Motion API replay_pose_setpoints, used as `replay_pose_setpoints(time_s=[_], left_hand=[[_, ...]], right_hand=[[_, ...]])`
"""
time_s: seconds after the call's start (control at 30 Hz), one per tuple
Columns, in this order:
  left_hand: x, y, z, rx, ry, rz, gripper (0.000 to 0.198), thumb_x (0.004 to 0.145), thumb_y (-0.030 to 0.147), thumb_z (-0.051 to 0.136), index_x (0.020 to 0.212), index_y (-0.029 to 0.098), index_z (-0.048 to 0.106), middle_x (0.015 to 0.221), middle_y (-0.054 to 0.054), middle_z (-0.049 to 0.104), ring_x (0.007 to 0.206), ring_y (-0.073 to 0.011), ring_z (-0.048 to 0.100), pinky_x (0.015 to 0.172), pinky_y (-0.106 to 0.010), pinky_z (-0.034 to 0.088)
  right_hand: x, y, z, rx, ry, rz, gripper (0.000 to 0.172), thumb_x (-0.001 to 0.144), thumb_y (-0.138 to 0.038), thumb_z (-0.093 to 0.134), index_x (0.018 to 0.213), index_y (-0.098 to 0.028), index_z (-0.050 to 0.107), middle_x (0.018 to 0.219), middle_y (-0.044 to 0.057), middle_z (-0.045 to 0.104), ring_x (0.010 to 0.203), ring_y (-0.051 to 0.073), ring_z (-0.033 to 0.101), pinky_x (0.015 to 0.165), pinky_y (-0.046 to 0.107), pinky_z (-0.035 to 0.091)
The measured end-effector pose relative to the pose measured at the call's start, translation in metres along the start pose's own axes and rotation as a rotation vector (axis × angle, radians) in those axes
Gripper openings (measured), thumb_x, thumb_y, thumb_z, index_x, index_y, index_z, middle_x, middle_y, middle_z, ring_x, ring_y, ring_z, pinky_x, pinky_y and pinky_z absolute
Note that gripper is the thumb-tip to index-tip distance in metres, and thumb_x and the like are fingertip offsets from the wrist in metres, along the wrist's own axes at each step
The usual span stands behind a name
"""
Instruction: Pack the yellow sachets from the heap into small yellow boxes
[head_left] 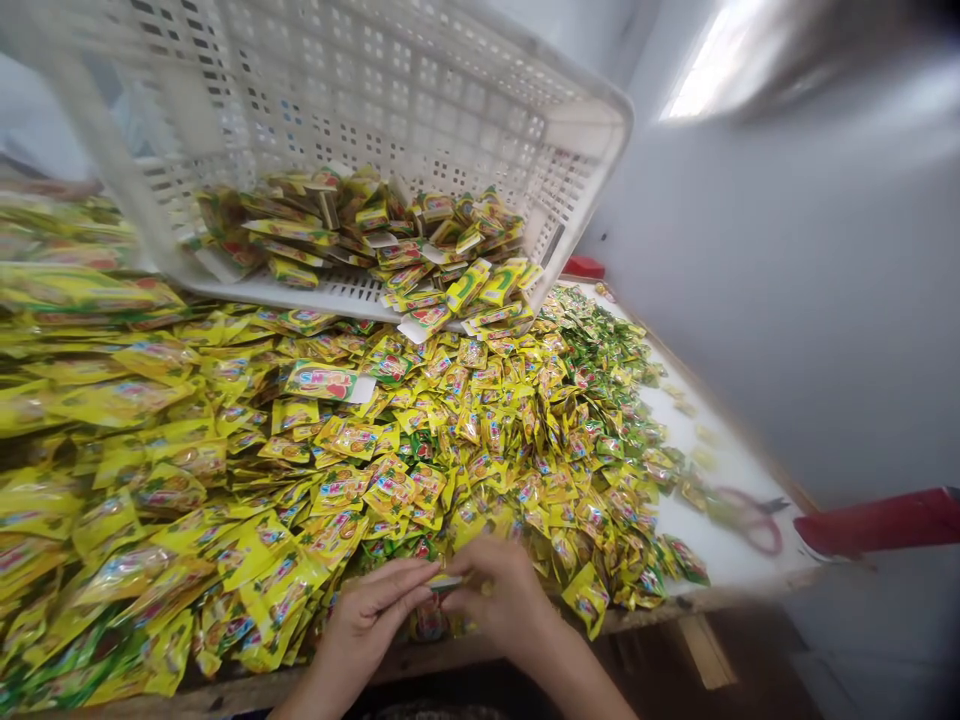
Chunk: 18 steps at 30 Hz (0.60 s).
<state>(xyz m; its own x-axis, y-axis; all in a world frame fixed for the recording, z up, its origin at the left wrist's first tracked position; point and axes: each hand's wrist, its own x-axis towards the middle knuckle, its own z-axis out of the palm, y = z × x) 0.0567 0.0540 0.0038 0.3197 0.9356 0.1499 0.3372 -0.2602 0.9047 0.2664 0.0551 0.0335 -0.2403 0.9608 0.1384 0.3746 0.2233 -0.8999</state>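
Note:
Near the table's front edge, my left hand (384, 604) and my right hand (504, 592) meet with their fingertips pinched. Between them is a small pale-edged pack (448, 581), mostly covered by the fingers; I cannot tell whether it is a box or a sachet. Yellow and green printed sachets (345, 490) lie heaped around and beyond both hands. On the heap, past my hands, rests a small yellow-green carton (322, 382) with a white end flap.
A white plastic crate (577, 190) lies tipped on its side at the back, with many small cartons (405, 255) spilling at its mouth. Scissors (750, 518) with pink handles and a red-wrapped object (885, 522) are at the right edge of the white tabletop (720, 460). A grey wall stands right.

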Motion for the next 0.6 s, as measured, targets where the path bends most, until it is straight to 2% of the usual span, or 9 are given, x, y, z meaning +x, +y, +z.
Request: replay_pose_setpoints(time_s=[0.1,0.2,0.27,0.37,0.47,0.53,0.6], left_hand=[[-0.004,-0.003,0.001,0.046,-0.017,0.076,0.031,0.085,0.027,0.066,0.116,0.034,0.071,0.111,-0.003,0.076,0.102,-0.0215,0.070,0.091,-0.028,0.055],[-0.008,-0.004,0.003,0.086,0.045,0.054,0.042,0.085,0.026,0.067,0.127,0.034,0.063,0.118,-0.003,0.073,0.106,-0.0217,0.069,0.094,-0.029,0.054],[-0.010,-0.003,0.004,0.087,0.046,0.058,0.044,0.087,0.025,0.065,0.129,0.034,0.060,0.119,-0.004,0.072,0.106,-0.0213,0.068,0.094,-0.029,0.053],[-0.012,-0.002,0.006,0.068,-0.011,0.118,0.035,0.090,0.021,0.059,0.122,0.033,0.067,0.110,-0.004,0.074,0.102,-0.0204,0.069,0.089,-0.027,0.055],[-0.013,-0.004,0.011,0.084,0.002,0.130,0.033,0.090,0.020,0.059,0.118,0.034,0.069,0.110,-0.004,0.075,0.103,-0.0204,0.069,0.089,-0.026,0.055],[-0.014,-0.006,0.013,0.106,0.020,0.123,0.033,0.088,0.022,0.061,0.117,0.036,0.070,0.110,-0.003,0.075,0.103,-0.0202,0.070,0.091,-0.026,0.055],[-0.016,-0.004,0.009,0.132,0.039,0.104,0.034,0.086,0.026,0.064,0.118,0.038,0.069,0.111,0.000,0.076,0.103,-0.0207,0.070,0.093,-0.025,0.054]], right_hand=[[-0.007,0.004,0.003,-0.060,0.020,-0.056,0.026,0.066,-0.005,0.077,0.085,-0.021,0.069,0.084,0.000,0.067,0.078,0.016,0.061,0.072,0.024,0.044],[-0.012,0.006,0.007,-0.044,0.049,-0.073,0.028,0.071,-0.002,0.072,0.090,-0.021,0.067,0.089,0.001,0.066,0.084,0.016,0.061,0.076,0.024,0.045],[-0.015,0.007,0.011,-0.018,0.070,-0.080,0.025,0.075,-0.003,0.069,0.092,-0.022,0.066,0.090,0.001,0.065,0.087,0.017,0.061,0.077,0.025,0.046],[-0.023,0.010,0.021,-0.022,0.123,-0.122,0.017,0.084,-0.009,0.062,0.093,-0.022,0.066,0.094,0.004,0.064,0.090,0.017,0.060,0.080,0.027,0.047],[-0.034,0.012,0.029,-0.070,0.183,-0.160,0.018,0.090,-0.012,0.052,0.095,-0.023,0.066,0.101,0.006,0.063,0.093,0.019,0.059,0.082,0.030,0.047],[-0.036,0.009,0.025,-0.063,0.178,-0.181,0.017,0.091,-0.014,0.052,0.094,-0.022,0.066,0.100,0.007,0.063,0.092,0.019,0.060,0.079,0.030,0.048],[-0.026,0.002,0.013,-0.028,0.113,-0.191,0.010,0.090,-0.018,0.056,0.089,-0.021,0.066,0.093,0.006,0.064,0.085,0.019,0.061,0.075,0.029,0.048]])
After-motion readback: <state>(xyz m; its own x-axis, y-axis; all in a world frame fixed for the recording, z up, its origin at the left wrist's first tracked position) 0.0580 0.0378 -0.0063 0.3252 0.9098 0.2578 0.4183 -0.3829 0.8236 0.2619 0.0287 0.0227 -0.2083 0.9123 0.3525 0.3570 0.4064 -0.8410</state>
